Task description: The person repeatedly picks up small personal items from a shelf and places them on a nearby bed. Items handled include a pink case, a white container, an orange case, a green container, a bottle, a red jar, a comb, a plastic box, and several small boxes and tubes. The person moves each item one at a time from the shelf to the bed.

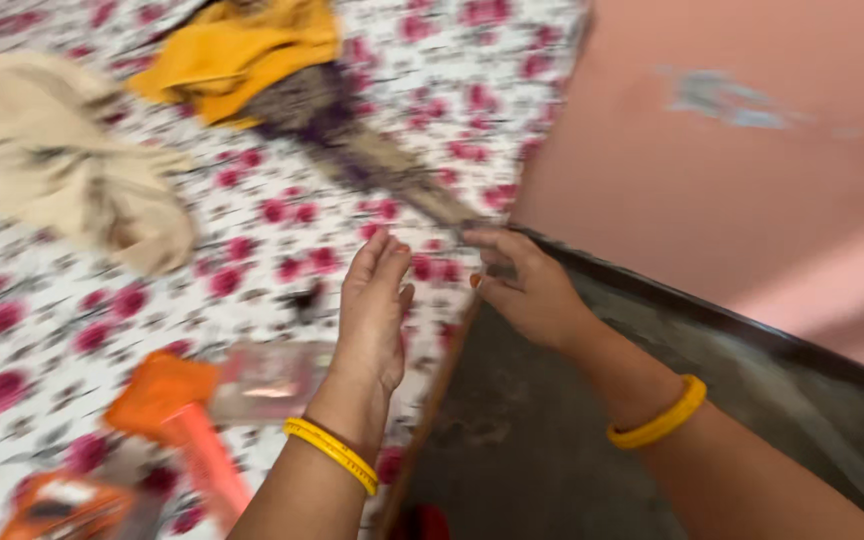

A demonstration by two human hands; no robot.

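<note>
Hands at the bed edge. My right hand (524, 285) pinches the corner of the white cotton bedsheet printed with pink-red flowers (282, 215), fingers curled shut on the cloth where it meets the dark frame beside the salmon-pink wall (752, 190). My left hand (372, 305) is open, fingers straight and together, palm turned toward the right, holding nothing; it hovers just above the sheet near the same edge. Yellow bangles on both wrists.

On the sheet: a crumpled beige cloth (72, 160) at upper left, a folded mustard-yellow cloth (237, 55) at top, a brownish streaked item (352, 140) trailing from it toward my right hand; too blurred to identify. Orange plastic objects (167, 410) lie near my left forearm, blurred.

Judgement: keep the right pinch firm at the very corner, lay the left palm flat to press and smooth the cloth toward the edge, and pull evenly so the loose cloths do not drag.
</note>
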